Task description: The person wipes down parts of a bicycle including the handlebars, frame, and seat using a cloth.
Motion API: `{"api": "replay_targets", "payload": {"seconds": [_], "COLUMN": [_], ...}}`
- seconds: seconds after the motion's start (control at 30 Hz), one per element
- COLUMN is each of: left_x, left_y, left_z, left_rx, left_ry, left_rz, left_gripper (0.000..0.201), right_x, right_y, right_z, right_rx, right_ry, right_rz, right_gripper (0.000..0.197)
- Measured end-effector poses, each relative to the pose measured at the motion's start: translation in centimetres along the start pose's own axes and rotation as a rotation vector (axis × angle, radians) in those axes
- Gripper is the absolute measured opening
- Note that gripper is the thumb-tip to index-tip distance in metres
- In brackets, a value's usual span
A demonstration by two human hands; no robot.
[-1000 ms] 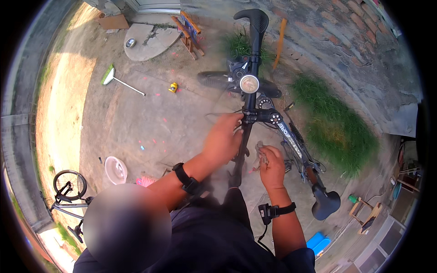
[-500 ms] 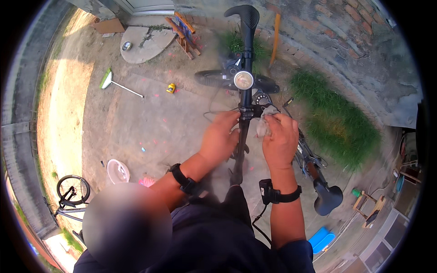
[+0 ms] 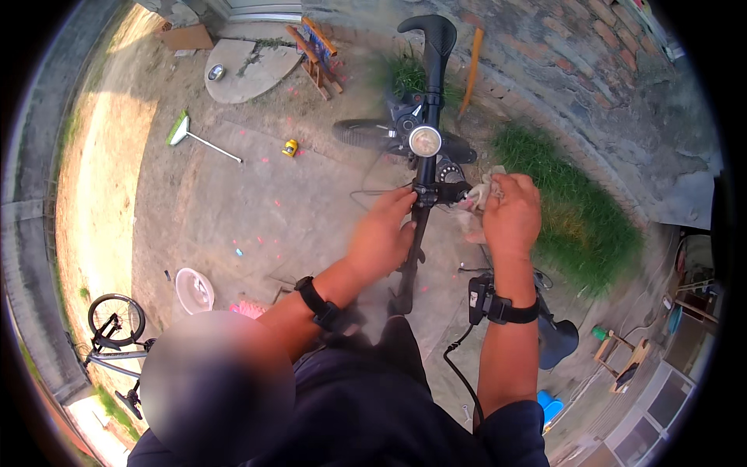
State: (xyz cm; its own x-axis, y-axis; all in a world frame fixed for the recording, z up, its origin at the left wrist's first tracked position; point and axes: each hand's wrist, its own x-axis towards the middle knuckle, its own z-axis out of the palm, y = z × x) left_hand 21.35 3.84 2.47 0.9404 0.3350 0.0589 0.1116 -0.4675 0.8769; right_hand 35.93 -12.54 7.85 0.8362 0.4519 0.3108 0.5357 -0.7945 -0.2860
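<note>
A bicycle's black handlebar (image 3: 433, 93) runs from far to near in front of me, with a grip at its far end. My left hand (image 3: 383, 233) is closed on the bar beside the stem (image 3: 447, 193). To the right of the stem, my right hand (image 3: 512, 214) pinches a crumpled pale rag (image 3: 478, 198), which hangs at the stem's end. A round silver-rimmed bell (image 3: 425, 141) sits on the bar beyond my left hand. The saddle (image 3: 557, 342) shows partly behind my right forearm. Both wrists wear black straps.
Grass (image 3: 576, 210) grows along the brick wall at right. On the ground to the left lie a green-and-white broom (image 3: 180, 131), a yellow tape measure (image 3: 290, 148) and a pinkish basin (image 3: 194, 291). Another bicycle (image 3: 117, 321) stands far left. A wooden stool (image 3: 629, 362) is at right.
My right hand has moved right with the rag, away from the bar and toward the stem's outer end. The handlebar has turned slightly, its far end shifting right. My left hand stays on it.
</note>
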Motion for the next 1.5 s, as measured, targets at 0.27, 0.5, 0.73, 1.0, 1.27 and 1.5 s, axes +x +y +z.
{"api": "replay_targets", "payload": {"seconds": [0.27, 0.5, 0.73, 1.0, 1.27, 1.5], "left_x": [0.0, -0.1, 0.1, -1.9, -7.3, -1.2], "left_y": [-0.2, -1.2, -1.3, -0.6, 1.2, 0.7], "left_z": [0.3, -0.3, -0.8, -2.5, -1.9, -0.3], "left_rx": [-0.157, -0.305, -0.472, -0.359, -0.153, 0.115], "left_ry": [0.005, -0.045, -0.156, -0.137, -0.072, 0.096], "left_rz": [0.004, -0.093, -0.28, -0.115, -0.056, 0.113], "left_gripper": [0.053, 0.056, 0.066, 0.054, 0.043, 0.043], "right_x": [-6.8, -10.2, -13.3, -11.6, -13.2, -11.8], "right_y": [-3.6, -2.7, -3.6, -1.8, -5.7, -0.5], "right_z": [4.9, 3.4, 5.4, -0.3, 0.1, -1.9], "right_rx": [0.288, 0.575, 0.45, 1.022, 1.642, 1.306], "right_ry": [-0.028, -0.098, -0.17, -0.39, -0.818, -0.429], "right_rz": [-0.174, 0.11, -0.047, 0.848, 0.713, 0.731], "right_gripper": [0.034, 0.029, 0.026, 0.022, 0.065, 0.062]}}
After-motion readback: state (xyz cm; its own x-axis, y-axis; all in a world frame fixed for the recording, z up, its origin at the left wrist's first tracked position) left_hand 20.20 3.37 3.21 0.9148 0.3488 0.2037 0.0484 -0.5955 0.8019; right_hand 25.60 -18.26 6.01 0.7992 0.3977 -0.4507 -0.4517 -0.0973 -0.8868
